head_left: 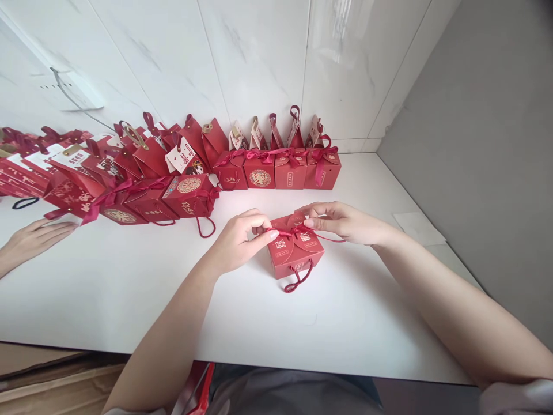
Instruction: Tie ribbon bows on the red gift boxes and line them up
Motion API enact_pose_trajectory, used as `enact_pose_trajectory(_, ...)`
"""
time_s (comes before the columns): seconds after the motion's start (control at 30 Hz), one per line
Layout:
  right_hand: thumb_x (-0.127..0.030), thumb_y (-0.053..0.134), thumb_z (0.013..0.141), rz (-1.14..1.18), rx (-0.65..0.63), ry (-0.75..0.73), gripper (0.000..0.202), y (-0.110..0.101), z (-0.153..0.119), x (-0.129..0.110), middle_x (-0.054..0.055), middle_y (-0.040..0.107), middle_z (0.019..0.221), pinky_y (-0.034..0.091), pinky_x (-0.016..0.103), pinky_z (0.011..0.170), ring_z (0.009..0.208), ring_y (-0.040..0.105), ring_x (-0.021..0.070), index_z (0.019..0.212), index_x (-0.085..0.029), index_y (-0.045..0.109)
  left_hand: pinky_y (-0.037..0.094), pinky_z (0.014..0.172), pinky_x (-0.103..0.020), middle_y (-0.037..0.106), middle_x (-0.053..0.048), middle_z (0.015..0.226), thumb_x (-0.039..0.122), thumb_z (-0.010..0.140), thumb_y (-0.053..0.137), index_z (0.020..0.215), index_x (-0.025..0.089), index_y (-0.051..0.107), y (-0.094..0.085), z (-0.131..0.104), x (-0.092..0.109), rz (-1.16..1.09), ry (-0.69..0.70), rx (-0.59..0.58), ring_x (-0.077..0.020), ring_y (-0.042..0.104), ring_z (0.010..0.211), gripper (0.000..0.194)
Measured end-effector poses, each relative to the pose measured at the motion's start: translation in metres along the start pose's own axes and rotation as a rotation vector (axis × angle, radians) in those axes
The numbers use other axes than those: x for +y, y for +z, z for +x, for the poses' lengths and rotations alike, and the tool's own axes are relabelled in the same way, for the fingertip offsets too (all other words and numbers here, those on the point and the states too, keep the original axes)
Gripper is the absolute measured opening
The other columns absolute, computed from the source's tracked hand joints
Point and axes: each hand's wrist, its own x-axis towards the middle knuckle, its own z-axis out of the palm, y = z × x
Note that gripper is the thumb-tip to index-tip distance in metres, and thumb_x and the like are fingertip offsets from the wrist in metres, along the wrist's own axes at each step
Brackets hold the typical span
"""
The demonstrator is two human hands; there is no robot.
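A red gift box [295, 245] with gold lettering stands on the white table in front of me. Across its closed top runs a red ribbon [298, 228], crossed or knotted near the middle. My left hand [244, 239] pinches the ribbon at the box's left side between thumb and fingertips. On the right, my right hand [339, 222] is closed on the ribbon's other side, and a thin tail trails out beneath it. A twisted red cord handle [299, 281] hangs from the near face onto the table.
Red boxes with ribbon bows [260, 173] line the back, beside smaller red bags [190, 153] against the tiled wall. Another person's hand [43, 239] rests at the far left. A white paper [419, 229] lies at right by the grey wall. Cardboard [60, 380] is below the table's left edge.
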Motion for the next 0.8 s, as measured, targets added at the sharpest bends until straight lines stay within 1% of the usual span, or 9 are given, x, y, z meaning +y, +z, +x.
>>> enact_pose_trajectory(0.1, -0.053, 0.064, 0.084, -0.057, 0.016, -0.001, 0.034, -0.003, -0.002, 0.000, 0.008, 0.059, 0.134, 0.042, 0.041, 0.100, 0.122, 0.054, 0.0282, 0.079, -0.020, 0.064, 0.041, 0.074, -0.028, 0.050, 0.000, 0.086, 0.031, 0.090, 0.057, 0.072, 0.019, 0.055, -0.001, 0.001, 0.000, 0.013, -0.004, 0.031, -0.0126, 0.048, 0.076, 0.021)
enact_pose_trajectory(0.17, -0.049, 0.062, 0.087, -0.083, 0.027, 0.012, 0.031, -0.002, -0.003, -0.001, 0.007, 0.056, 0.138, 0.039, 0.041, 0.102, 0.125, 0.052, 0.0274, 0.077, -0.020, 0.061, 0.040, 0.070, -0.028, 0.048, 0.000, 0.086, 0.030, 0.089, 0.056, 0.070, 0.018, 0.053, -0.001, 0.001, -0.002, 0.024, -0.018, 0.015, -0.0120, 0.046, 0.073, 0.023)
enact_pose_trajectory(0.27, -0.048, 0.062, 0.086, -0.059, 0.015, 0.027, 0.032, 0.000, -0.003, -0.003, 0.006, 0.064, 0.127, 0.044, 0.039, 0.095, 0.112, 0.060, 0.0258, 0.071, -0.020, 0.056, 0.038, 0.065, -0.027, 0.047, 0.001, 0.083, 0.029, 0.088, 0.057, 0.067, 0.018, 0.050, -0.001, 0.003, -0.005, 0.034, -0.053, -0.023, -0.0113, 0.044, 0.069, 0.025)
enact_pose_trajectory(0.37, -0.052, 0.063, 0.084, -0.091, 0.036, 0.062, 0.035, 0.002, -0.003, -0.004, 0.005, 0.068, 0.116, 0.047, 0.037, 0.088, 0.103, 0.062, 0.0253, 0.071, -0.020, 0.056, 0.039, 0.064, -0.027, 0.048, 0.001, 0.081, 0.029, 0.087, 0.057, 0.066, 0.018, 0.051, 0.000, 0.004, -0.009, 0.049, -0.056, 0.004, -0.0116, 0.046, 0.069, 0.025)
enact_pose_trajectory(0.43, -0.054, 0.063, 0.084, -0.145, 0.117, 0.068, 0.034, 0.004, -0.003, -0.004, 0.005, 0.066, 0.119, 0.046, 0.039, 0.091, 0.105, 0.061, 0.0255, 0.078, -0.021, 0.059, 0.042, 0.068, -0.028, 0.051, 0.000, 0.082, 0.030, 0.086, 0.059, 0.070, 0.018, 0.054, 0.003, 0.004, -0.011, 0.080, -0.036, 0.071, -0.0128, 0.048, 0.072, 0.020)
enact_pose_trajectory(0.53, -0.057, 0.059, 0.087, -0.176, 0.221, 0.039, 0.034, 0.006, -0.003, -0.006, 0.006, 0.061, 0.128, 0.043, 0.041, 0.097, 0.111, 0.058, 0.0263, 0.090, -0.023, 0.061, 0.046, 0.081, -0.032, 0.056, -0.002, 0.091, 0.034, 0.085, 0.063, 0.089, 0.021, 0.065, 0.008, 0.005, -0.012, 0.133, 0.007, 0.168, -0.0158, 0.053, 0.084, 0.013)
enact_pose_trajectory(0.63, -0.056, 0.054, 0.091, -0.115, 0.182, -0.011, 0.034, 0.007, -0.003, -0.009, 0.007, 0.063, 0.125, 0.044, 0.039, 0.096, 0.111, 0.059, 0.0258, 0.094, -0.023, 0.062, 0.046, 0.093, -0.038, 0.053, -0.004, 0.102, 0.039, 0.084, 0.066, 0.106, 0.026, 0.068, 0.017, 0.004, -0.011, 0.177, 0.069, 0.209, -0.0195, 0.055, 0.099, 0.026)
enact_pose_trajectory(0.7, -0.055, 0.053, 0.092, -0.093, 0.154, -0.030, 0.035, 0.008, -0.002, -0.009, 0.008, 0.064, 0.123, 0.045, 0.039, 0.096, 0.110, 0.059, 0.0255, 0.092, -0.022, 0.064, 0.044, 0.099, -0.041, 0.052, -0.005, 0.106, 0.038, 0.085, 0.066, 0.109, 0.027, 0.069, 0.024, 0.004, -0.011, 0.187, 0.106, 0.232, -0.0208, 0.054, 0.106, 0.027)
enact_pose_trajectory(0.8, -0.054, 0.056, 0.091, -0.163, 0.182, -0.052, 0.034, 0.010, -0.001, -0.006, 0.008, 0.061, 0.127, 0.040, 0.041, 0.102, 0.122, 0.053, 0.0273, 0.087, -0.022, 0.067, 0.042, 0.105, -0.040, 0.052, -0.005, 0.111, 0.035, 0.087, 0.064, 0.108, 0.026, 0.069, 0.034, 0.005, -0.011, 0.110, 0.139, 0.254, -0.0204, 0.053, 0.112, 0.023)
